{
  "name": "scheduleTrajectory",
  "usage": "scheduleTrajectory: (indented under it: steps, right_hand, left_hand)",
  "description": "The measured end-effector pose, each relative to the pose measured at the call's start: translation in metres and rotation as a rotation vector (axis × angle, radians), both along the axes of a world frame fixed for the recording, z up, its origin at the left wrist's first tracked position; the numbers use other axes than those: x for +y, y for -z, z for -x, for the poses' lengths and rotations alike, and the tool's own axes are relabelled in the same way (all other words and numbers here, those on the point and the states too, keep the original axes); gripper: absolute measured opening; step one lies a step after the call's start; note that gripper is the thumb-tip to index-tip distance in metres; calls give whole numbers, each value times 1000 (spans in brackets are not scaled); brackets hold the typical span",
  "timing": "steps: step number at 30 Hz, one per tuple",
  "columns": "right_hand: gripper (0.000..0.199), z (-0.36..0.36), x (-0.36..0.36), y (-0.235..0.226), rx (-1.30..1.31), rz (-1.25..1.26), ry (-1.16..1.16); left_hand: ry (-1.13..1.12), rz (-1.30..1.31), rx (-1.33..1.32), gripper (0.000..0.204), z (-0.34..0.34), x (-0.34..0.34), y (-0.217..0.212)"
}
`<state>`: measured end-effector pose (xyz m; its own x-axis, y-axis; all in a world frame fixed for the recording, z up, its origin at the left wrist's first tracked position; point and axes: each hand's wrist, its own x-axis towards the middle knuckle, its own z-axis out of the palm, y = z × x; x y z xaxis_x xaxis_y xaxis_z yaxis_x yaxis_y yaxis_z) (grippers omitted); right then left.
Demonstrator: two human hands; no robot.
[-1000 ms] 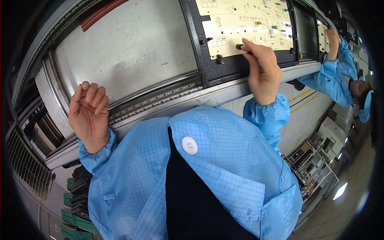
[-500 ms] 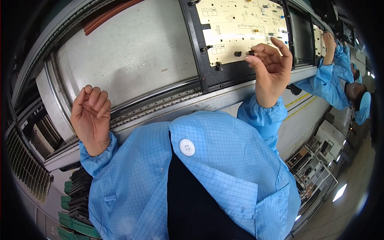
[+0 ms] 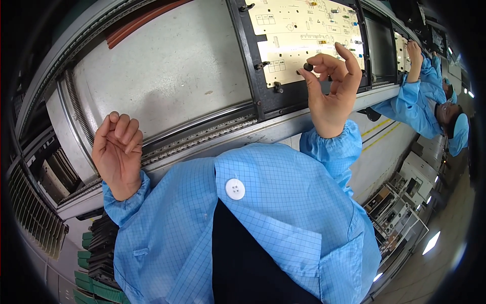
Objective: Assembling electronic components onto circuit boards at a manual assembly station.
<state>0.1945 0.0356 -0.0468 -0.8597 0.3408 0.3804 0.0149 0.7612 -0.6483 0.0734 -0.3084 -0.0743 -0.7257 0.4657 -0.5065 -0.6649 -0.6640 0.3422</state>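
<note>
My right hand (image 3: 334, 93) hovers above the near part of a cream circuit board (image 3: 283, 48). Between its thumb and index finger it pinches a small black cylindrical part (image 3: 308, 67). Just behind the thumb tip, a dark part (image 3: 298, 72) on the board shows only partly. Another dark spot shows between the fingers; I cannot tell whether it is held. A black frame (image 3: 248, 55) with clips carries the board. My left hand (image 3: 119, 154) is raised over the conveyor's near rail, palm up, fingers curled in to the thumb, with nothing visible in them.
A grey metal plate (image 3: 167, 66) lies between the conveyor rails, left of the frame. A chain rail (image 3: 202, 133) runs along the near side. Far right, people in blue coats (image 3: 435, 114) work at the same line. Black and green racks (image 3: 104, 253) stand lower left.
My right hand has moved slightly left and down with the black part, which now shows more plainly at the fingertips. The thumb now partly covers the dark part on the board. My left hand barely differs.
</note>
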Motion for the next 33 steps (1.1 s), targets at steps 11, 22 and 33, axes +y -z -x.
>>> scheduleTrajectory:
  steps: [11,22,33]
  right_hand:
    - [25,8,4,-5,14,144,84]
    - [23,58,42,1,-258,431,174]
    - [22,60,41,5,-313,367,192]
  left_hand:
    - [-9,9,6,18,0,-4,1]
    - [-24,-26,26,17,-4,-3,0]
    - [-19,-30,11,17,-6,-1,-3]
